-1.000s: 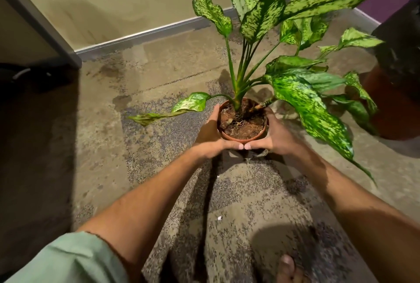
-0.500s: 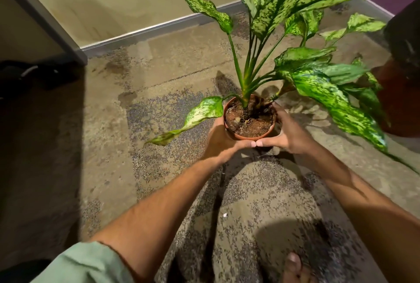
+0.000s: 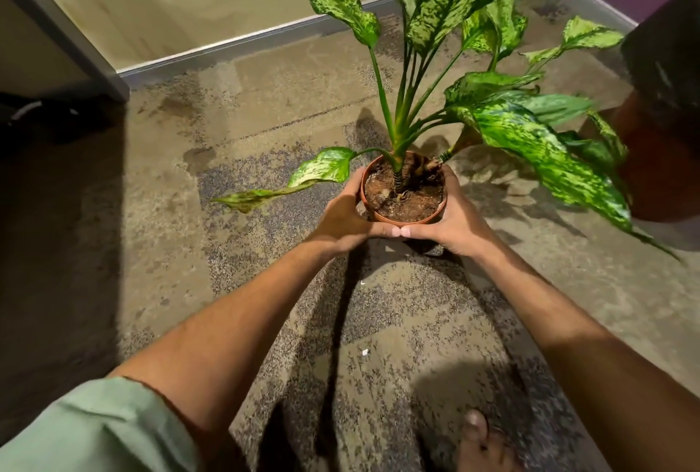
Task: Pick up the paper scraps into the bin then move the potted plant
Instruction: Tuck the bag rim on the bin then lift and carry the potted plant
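The potted plant (image 3: 405, 191) is a small terracotta pot of brown soil with long speckled green leaves spreading up and right. My left hand (image 3: 342, 219) grips the pot's left side and my right hand (image 3: 456, 223) grips its right side, thumbs meeting at the near rim. The pot is held above the carpet. Two tiny white paper scraps (image 3: 364, 352) lie on the carpet below my arms. No bin is recognisable in view.
A large dark pot (image 3: 670, 153) with dark foliage stands at the right edge. A wall with a grey skirting board (image 3: 246, 43) runs across the back. Dark furniture and shadow (image 3: 45, 123) fill the left. My bare foot (image 3: 481, 441) shows at the bottom.
Both hands have carried the plant slightly forward and to the right, keeping the same grip. The drooping left leaf has swung lower.
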The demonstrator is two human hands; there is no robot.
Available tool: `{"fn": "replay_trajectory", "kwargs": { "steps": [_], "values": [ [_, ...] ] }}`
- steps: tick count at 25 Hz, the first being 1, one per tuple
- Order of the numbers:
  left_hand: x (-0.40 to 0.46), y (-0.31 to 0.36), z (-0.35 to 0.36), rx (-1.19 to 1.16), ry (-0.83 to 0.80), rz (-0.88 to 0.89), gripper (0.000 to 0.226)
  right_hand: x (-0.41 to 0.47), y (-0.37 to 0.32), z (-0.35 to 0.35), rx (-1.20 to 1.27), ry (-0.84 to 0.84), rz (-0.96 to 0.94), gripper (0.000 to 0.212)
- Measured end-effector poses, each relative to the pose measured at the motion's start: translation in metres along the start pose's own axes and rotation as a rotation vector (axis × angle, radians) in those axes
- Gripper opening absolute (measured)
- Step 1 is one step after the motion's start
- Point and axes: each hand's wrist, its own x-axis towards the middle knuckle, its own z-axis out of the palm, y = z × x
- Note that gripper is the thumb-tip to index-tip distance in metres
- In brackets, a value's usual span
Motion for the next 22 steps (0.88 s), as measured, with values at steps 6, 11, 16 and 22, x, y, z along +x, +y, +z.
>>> {"fn": "replay_trajectory", "kwargs": {
  "steps": [6, 11, 16, 22],
  "values": [
    [0.002, -0.003, 0.002, 0.016, 0.031, 0.024, 0.109, 0.001, -0.002, -0.001, -0.043, 0.022, -0.024, 0.124],
    [0.004, -0.002, 0.004, 0.001, 0.064, 0.013, 0.105, 0.005, 0.000, -0.005, 0.010, 0.026, -0.006, 0.114],
    [0.008, 0.008, 0.001, 0.058, 0.071, 0.017, 0.101, 0.007, -0.007, -0.016, -0.026, 0.006, -0.004, 0.116],
    [0.011, 0.051, -0.006, -0.015, 0.007, -0.007, 0.107, -0.016, -0.056, -0.059, 0.013, -0.009, 0.127, 0.111]
  ]
}}
